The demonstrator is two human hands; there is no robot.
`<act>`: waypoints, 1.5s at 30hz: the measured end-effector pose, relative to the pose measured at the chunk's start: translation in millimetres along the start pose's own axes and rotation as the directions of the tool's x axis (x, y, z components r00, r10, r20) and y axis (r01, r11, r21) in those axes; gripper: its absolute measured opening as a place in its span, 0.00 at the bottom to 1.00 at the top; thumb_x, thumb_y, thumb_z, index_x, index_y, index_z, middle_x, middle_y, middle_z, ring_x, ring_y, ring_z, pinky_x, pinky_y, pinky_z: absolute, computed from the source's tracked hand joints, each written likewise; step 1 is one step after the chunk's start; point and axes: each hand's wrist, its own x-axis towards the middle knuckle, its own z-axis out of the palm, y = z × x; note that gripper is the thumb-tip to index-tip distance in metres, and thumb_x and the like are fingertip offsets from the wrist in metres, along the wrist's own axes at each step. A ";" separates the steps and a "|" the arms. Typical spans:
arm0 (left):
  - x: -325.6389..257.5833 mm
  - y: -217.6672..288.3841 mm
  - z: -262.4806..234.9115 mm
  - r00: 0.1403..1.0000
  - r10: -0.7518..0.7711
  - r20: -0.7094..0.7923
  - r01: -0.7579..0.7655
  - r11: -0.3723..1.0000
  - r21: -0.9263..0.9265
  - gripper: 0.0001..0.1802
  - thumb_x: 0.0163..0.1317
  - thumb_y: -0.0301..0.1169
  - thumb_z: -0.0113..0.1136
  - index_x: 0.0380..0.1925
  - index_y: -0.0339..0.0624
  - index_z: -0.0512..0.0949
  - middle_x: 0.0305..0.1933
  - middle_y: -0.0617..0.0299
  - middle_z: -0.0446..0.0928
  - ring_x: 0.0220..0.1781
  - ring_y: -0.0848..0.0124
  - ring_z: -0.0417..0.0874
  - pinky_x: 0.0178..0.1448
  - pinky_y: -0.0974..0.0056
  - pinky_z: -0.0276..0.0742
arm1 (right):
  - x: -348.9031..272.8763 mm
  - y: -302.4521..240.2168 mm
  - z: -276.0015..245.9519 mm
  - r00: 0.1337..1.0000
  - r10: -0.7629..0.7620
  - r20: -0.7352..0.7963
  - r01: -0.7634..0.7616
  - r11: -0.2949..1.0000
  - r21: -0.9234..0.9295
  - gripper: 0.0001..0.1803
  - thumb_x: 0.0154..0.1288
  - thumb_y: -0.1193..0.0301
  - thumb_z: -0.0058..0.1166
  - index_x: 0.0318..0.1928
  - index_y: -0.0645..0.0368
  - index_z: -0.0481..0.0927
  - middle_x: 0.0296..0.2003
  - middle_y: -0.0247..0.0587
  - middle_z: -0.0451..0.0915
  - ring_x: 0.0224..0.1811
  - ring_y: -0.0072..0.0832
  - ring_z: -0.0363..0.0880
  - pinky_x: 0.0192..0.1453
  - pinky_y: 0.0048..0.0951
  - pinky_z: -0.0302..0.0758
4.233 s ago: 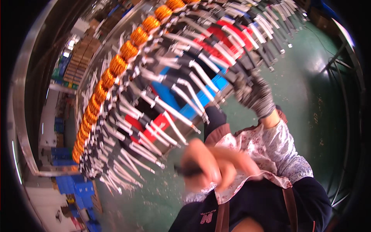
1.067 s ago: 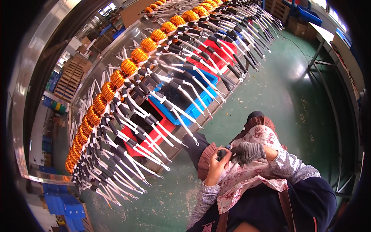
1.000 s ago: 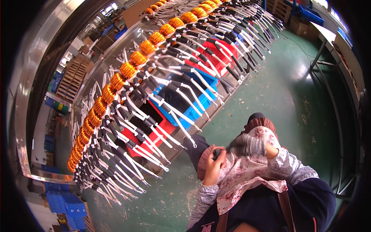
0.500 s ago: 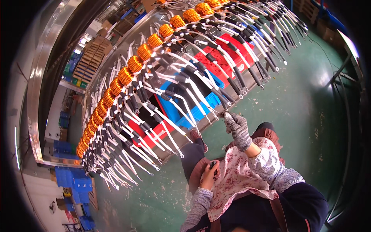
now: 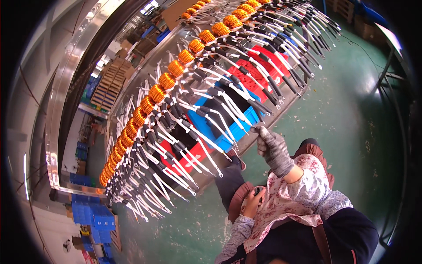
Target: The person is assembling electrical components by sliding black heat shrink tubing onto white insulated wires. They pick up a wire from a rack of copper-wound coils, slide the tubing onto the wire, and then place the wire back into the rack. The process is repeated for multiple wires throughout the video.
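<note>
A long row of orange copper-wire coils (image 5: 176,68) runs across the rack. White leads (image 5: 225,125) with black sleeves and ring terminals hang from them toward me. My right hand (image 5: 274,152), in a grey striped glove, is closed in a pinch at the near ends of the leads, around a dark lead end (image 5: 254,129); the fingers partly cover it. Bare and resting near my lap, my left hand (image 5: 252,203) is closed around a small dark object (image 5: 258,191) whose kind I cannot make out.
Beneath the leads stand a blue bin (image 5: 226,141), a red bin (image 5: 263,66) and another red bin (image 5: 187,160). A metal frame (image 5: 55,132) rises at the left. Wooden pallets (image 5: 110,83) and blue boxes (image 5: 94,215) lie farther off. The floor (image 5: 343,132) is green.
The view has shifted, so the coils and bins appear farther right. My right hand stays pinched at the lead ends, slightly lower. My left hand still holds the small dark object.
</note>
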 end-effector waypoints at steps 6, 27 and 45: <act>13.3 19.0 -1.0 0.993 -0.077 0.087 0.098 0.957 -0.273 0.07 0.63 0.34 0.56 0.36 0.43 0.73 0.19 0.70 0.67 0.16 0.82 0.64 0.19 0.76 0.55 | 4.2 -13.9 20.8 0.960 -0.275 -0.054 0.236 0.897 -0.374 0.19 0.68 0.58 0.50 0.43 0.63 0.80 0.18 0.25 0.67 0.17 0.13 0.61 0.22 0.18 0.61; 35.7 8.7 -3.5 0.984 -0.054 0.170 0.108 0.938 -0.329 0.07 0.63 0.31 0.55 0.37 0.41 0.72 0.21 0.68 0.67 0.18 0.81 0.66 0.18 0.76 0.56 | 8.1 -4.0 29.4 0.883 -0.324 0.339 0.411 0.186 -0.892 0.11 0.65 0.68 0.52 0.36 0.64 0.81 0.15 0.49 0.70 0.17 0.24 0.68 0.25 0.31 0.69; 40.0 -1.4 -5.4 0.985 -0.061 0.161 0.115 0.928 -0.354 0.06 0.63 0.31 0.55 0.38 0.42 0.73 0.19 0.69 0.68 0.15 0.81 0.63 0.17 0.76 0.54 | 22.7 7.7 17.1 0.849 -0.425 0.314 0.522 0.586 -0.619 0.18 0.69 0.57 0.47 0.42 0.61 0.75 0.16 0.26 0.64 0.16 0.18 0.62 0.22 0.21 0.63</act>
